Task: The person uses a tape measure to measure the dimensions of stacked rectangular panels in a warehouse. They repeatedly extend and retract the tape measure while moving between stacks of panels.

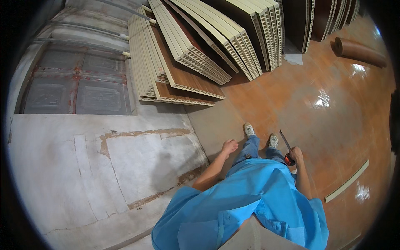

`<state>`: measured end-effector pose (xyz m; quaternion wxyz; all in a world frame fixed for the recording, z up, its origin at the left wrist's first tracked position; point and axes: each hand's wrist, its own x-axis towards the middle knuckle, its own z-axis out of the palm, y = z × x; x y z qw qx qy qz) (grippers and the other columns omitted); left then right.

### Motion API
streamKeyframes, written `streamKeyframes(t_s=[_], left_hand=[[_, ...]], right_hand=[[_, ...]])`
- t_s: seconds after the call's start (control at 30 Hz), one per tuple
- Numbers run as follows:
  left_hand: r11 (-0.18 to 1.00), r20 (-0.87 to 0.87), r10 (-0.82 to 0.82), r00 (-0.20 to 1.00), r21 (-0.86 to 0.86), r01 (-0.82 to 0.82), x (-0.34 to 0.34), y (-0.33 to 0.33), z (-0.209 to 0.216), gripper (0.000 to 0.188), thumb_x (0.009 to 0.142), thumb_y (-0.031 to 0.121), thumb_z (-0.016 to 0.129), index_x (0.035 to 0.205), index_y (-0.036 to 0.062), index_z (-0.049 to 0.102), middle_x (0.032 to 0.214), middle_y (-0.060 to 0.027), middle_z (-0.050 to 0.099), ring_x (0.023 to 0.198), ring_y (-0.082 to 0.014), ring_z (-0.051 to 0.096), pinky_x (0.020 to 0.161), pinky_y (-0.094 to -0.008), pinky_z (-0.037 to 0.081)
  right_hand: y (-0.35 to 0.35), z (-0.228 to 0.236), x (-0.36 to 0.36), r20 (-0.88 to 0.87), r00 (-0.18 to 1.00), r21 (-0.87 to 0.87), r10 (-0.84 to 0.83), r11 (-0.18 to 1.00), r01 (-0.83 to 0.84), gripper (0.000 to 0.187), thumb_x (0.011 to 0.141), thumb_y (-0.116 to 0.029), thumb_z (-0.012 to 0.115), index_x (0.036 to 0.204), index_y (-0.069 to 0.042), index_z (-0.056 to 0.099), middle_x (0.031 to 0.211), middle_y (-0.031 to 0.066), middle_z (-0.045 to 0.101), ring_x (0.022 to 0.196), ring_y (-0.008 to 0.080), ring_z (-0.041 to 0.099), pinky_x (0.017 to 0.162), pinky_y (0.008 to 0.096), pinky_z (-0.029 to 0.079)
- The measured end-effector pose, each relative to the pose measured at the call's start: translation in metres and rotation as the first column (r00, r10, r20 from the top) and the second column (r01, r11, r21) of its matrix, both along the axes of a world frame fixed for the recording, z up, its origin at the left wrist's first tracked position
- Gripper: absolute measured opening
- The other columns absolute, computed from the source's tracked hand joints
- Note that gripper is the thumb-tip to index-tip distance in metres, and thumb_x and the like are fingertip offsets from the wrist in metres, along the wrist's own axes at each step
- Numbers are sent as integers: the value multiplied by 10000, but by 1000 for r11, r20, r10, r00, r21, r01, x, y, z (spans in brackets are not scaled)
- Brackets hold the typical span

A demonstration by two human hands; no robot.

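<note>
My right hand (pixel 296 154) is closed round a black and red tape measure (pixel 288 160), just right of my legs. A short length of the tape's blade sticks out of it, pointing forward and slightly left. My left hand (pixel 230 146) hangs in front of my left side with its fingers curled in, and I see nothing in it. It is apart from the panels and the wall. I have on a bright blue apron-like garment (pixel 250 179), jeans and light shoes (pixel 249 129) that stand on the tiled floor.
Tall hollow-core panels (pixel 196 54) with pale edges and brown faces lean in a row ahead. A brown roll (pixel 360 53) lies on the glossy orange floor (pixel 266 100) at far right. Nearer right lies a pale strip (pixel 347 181). To the left rises a worn white wall (pixel 58 154) with a window (pixel 77 79).
</note>
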<state>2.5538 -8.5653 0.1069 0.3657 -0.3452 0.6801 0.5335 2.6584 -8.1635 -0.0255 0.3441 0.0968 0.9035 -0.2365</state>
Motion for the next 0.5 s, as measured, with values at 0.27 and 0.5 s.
streamKeyframes(t_s=[0.27, 0.5], left_hand=[[1000, -5, 20, 1000, -3, -20, 2, 1, 5, 360, 938, 369, 506, 1136, 75, 568, 1050, -85, 630, 926, -182, 609, 817, -320, 485], [999, 56, -30, 998, 43, 27, 31, -9, -15, 361, 922, 368, 536, 1137, 81, 576, 1056, -94, 640, 929, -184, 611, 822, -319, 478]], right_hand=[[18, 10, -16, 8, 993, 40, -120, 992, 120, 251, 789, -172, 510, 758, 5, 683, 779, 219, 654, 780, 350, 665, 669, 434, 537], [25, -9, -2, -67, 961, 127, 269, 957, -259, 244, 809, -196, 516, 851, -57, 712, 940, 164, 676, 884, 331, 659, 738, 421, 539]])
